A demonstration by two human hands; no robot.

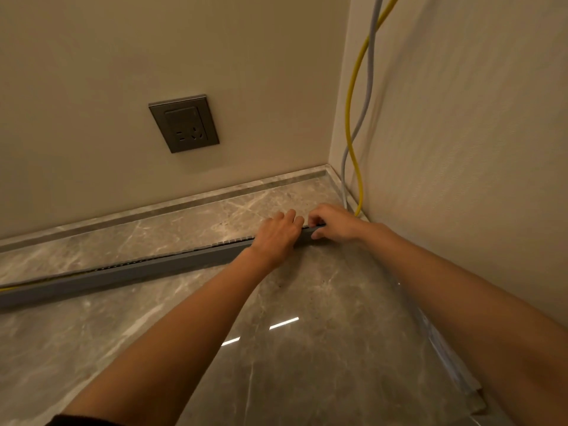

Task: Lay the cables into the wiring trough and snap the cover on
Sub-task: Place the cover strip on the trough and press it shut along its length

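pressing along the grey trough [129, 270] that crosses the frame's middle, the left hand [276, 233] lies flat with fingers together and the right hand [333, 222] pinches its end, so tuck the yellow cable [350, 118] fully below the slotted rim first.

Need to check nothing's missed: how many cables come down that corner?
2. A yellow cable and a grey cable, crossing each other down the right wall to the trough end behind the right hand. More could be hidden there.

Left hand [278, 233] flat, right hand [333, 221] pinching
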